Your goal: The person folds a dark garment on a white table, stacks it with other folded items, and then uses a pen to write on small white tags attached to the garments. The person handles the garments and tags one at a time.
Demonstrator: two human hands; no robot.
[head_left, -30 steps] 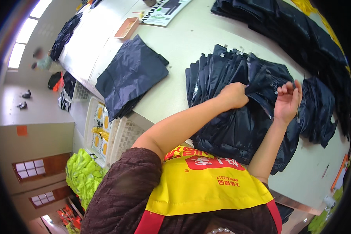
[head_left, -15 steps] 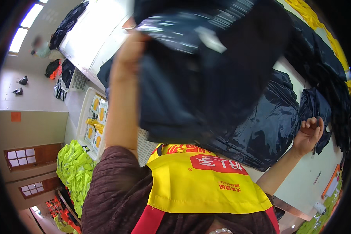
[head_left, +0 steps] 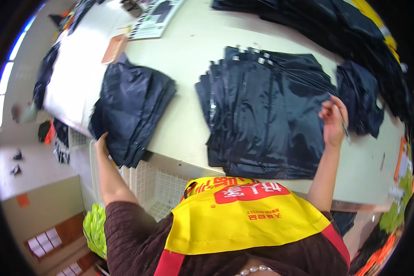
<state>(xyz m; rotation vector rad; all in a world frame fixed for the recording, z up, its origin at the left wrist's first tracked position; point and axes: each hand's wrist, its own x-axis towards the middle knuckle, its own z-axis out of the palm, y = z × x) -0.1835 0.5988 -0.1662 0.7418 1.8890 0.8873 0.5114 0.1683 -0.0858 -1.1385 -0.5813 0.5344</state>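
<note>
Dark navy glossy folded garment pile (head_left: 132, 112) lies at the pale table's (head_left: 188, 60) left edge, left hand (head_left: 101, 141) touching it, fingers hidden. Right hand (head_left: 333, 122) pinches a thin pen-like tool (head_left: 344, 129) over the larger navy stack (head_left: 267, 110).

Bright, even light; warped fisheye edges

A folded stack of dark navy garments (head_left: 133, 115) lies left of centre, glossy and creased, overhanging the table's near edge. A larger pile of dark navy garments (head_left: 267, 110) fills the frame's centre-right, laid flat and fanned in overlapping layers, with shiny plastic wrapping catching the light.
</note>
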